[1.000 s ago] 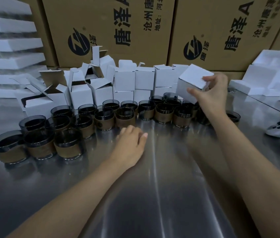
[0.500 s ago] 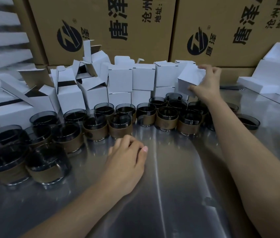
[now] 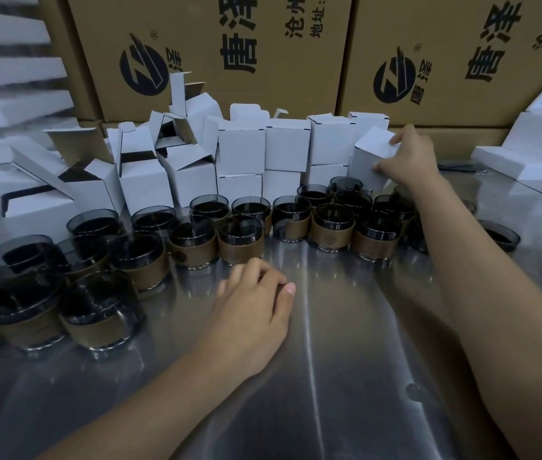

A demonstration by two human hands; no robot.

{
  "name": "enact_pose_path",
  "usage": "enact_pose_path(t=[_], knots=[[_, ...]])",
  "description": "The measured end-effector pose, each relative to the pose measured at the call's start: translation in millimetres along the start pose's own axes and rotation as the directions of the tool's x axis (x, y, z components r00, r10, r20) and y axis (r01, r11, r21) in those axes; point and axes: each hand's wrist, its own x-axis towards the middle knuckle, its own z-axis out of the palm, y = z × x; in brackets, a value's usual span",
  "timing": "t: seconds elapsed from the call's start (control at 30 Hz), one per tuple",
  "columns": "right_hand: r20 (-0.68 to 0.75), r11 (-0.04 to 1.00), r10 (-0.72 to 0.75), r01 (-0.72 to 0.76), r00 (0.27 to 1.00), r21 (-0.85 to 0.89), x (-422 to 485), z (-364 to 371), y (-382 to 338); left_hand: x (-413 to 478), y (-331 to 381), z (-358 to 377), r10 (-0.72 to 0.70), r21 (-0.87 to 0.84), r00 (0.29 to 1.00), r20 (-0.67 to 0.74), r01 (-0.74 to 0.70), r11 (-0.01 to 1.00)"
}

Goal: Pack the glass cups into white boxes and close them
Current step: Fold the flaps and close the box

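Steel desk (image 3: 346, 376) spreads under both my arms, shiny and streaked. My right hand (image 3: 409, 161) grips 1 white box (image 3: 367, 161) at the far right end of the row of boxes (image 3: 288, 144), thumb on its near face and fingers over its top edge. The box is closed and tilted, and it sits just above the rear cups (image 3: 332, 227); I cannot tell whether it touches the boxes beside it.

My left hand (image 3: 253, 317) rests on the desk just in front of the cups, fingers loosely curled, holding nothing.

The cups are dark smoked glass with brown sleeves round their lower halves. All are upright, crowded in a band across the desk from the left edge to past my right forearm.

Behind them the boxes stand against the cartons (image 3: 229, 44): closed ones stacked in 2 layers toward the right, open ones with flaps up toward the left, some of them tipped over. The cartons are brown with black print and fill the back. White foam (image 3: 535, 141) lies at the far right, and more is stacked at the far left.
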Motion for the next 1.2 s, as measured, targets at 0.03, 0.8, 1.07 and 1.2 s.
enact_pose_path(t=[0.03,0.8,1.07,1.2], knots=[[0.016,1.000,0.008,-0.007,1.000,-0.022,1,-2,-2,0,0,0,0.002,0.002,1.000,-0.003,-0.002,1.000],[-0.037,0.984,-0.129,0.123,0.991,-0.132,-84,11,-41,6,-6,-1,-0.065,-0.103,0.997,-0.031,0.061,0.993],[-0.168,0.906,-0.401,0.362,0.901,-0.218,-145,12,-72,0,1,-9,-0.078,-0.119,0.996,-0.033,0.074,0.990],[-0.144,0.924,-0.360,0.331,0.922,-0.191,-145,12,-60,2,2,-11,-0.113,-0.162,0.992,-0.058,0.102,0.981]])
